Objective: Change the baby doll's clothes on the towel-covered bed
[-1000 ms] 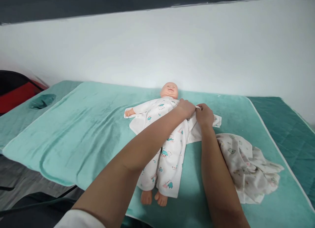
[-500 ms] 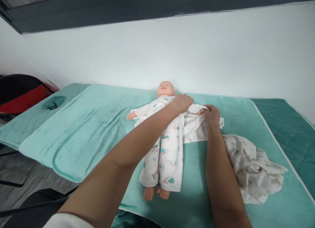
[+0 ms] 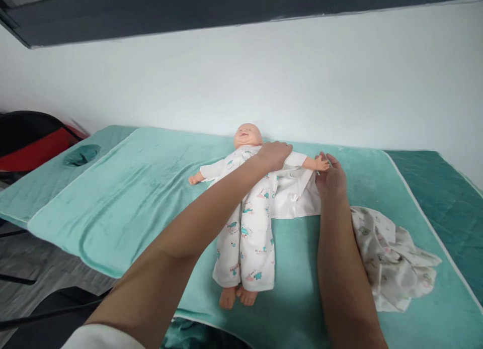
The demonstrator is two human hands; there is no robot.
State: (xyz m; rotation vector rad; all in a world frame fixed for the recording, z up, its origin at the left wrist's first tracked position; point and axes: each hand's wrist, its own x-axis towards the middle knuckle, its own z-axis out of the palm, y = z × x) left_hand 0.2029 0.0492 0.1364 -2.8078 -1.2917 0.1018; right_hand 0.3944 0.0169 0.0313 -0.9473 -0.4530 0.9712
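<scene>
A baby doll (image 3: 248, 136) lies on its back on a teal towel (image 3: 143, 188), dressed in a white printed romper (image 3: 249, 228). My left hand (image 3: 274, 155) rests palm down on the doll's chest and shoulder, fingers curled over the cloth. My right hand (image 3: 331, 178) is by the doll's bare outstretched arm (image 3: 319, 163), fingertips touching the little hand and the loose white flap of the romper (image 3: 296, 200). The doll's other arm points left and its bare feet show at the bottom.
A crumpled printed cloth (image 3: 392, 256) lies on the towel by my right forearm. A darker green quilted pad (image 3: 445, 188) covers the right end. A white wall stands behind. A red and black chair (image 3: 30, 143) is at far left.
The doll's arm nearest my right hand has come out through the sleeve and is stretched sideways. My right hand moved outward along it. The left hand slid up onto the shoulder.
</scene>
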